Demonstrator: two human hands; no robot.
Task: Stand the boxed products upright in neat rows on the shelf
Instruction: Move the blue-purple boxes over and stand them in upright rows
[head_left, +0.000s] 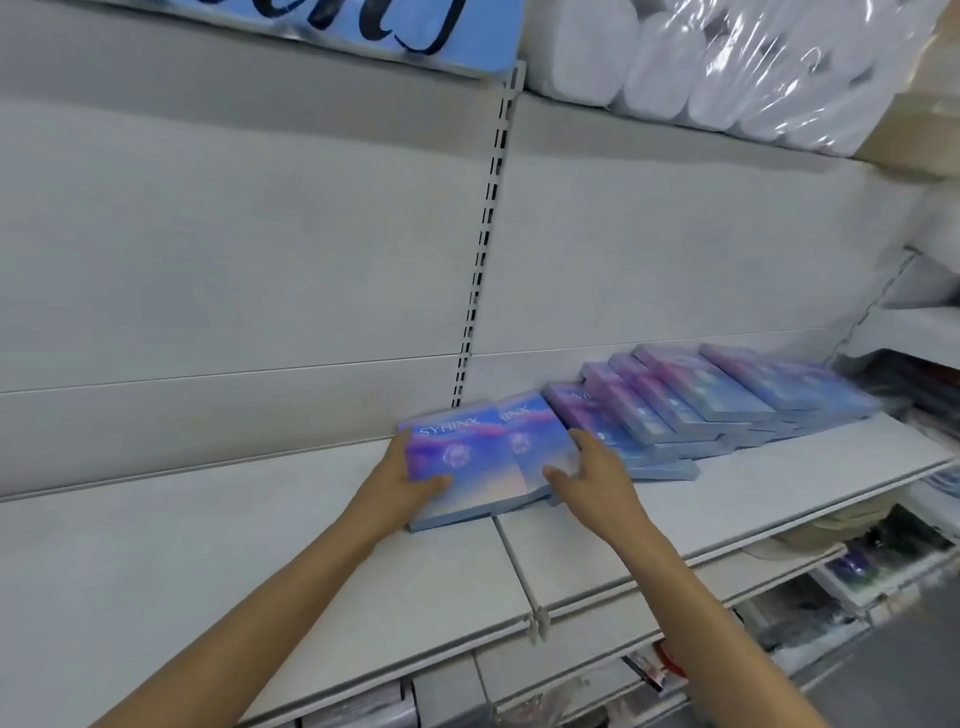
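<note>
**Boxes still flat; both hands on the near pair**

Shelf (260, 545): white, long, bare to the left. Boxes lie flat in a slumped, overlapping row (701, 400) running right along the back panel (234, 286). None upright yet.

Near end: two boxes side by side, faces up. Left box (452, 467) reads "SYRINX"; right box (524, 441) is partly tucked under the next one in the row.

Left hand (410, 483): fingers round the left box's left edge, thumb across its lower face. It has hold of that box.

Right hand (592, 473): fingers spread and only gently bent, lying over the right box's right side and touching the next box along. Whether it grips or merely presses, I cannot tell.

Above: wrapped white rolls (727, 67) on the upper shelf, a blue sign (363, 26). Lower shelves hold blurred stock.

Judgement on the step: the pair looks about to be lifted and tipped up.
- Squeeze the two together from the outer edges so they rise as one block.
- Free the right box from the overlap first, or the row will drag.
- Pivot on the bottom edge and set the base down square to the shelf front.
- Stand them against the back panel, faces out, starting in the bare stretch to the left so later boxes have something to lean on.
- Thin boxes tip easily; keep one hand bracing until a neighbour is placed.
</note>
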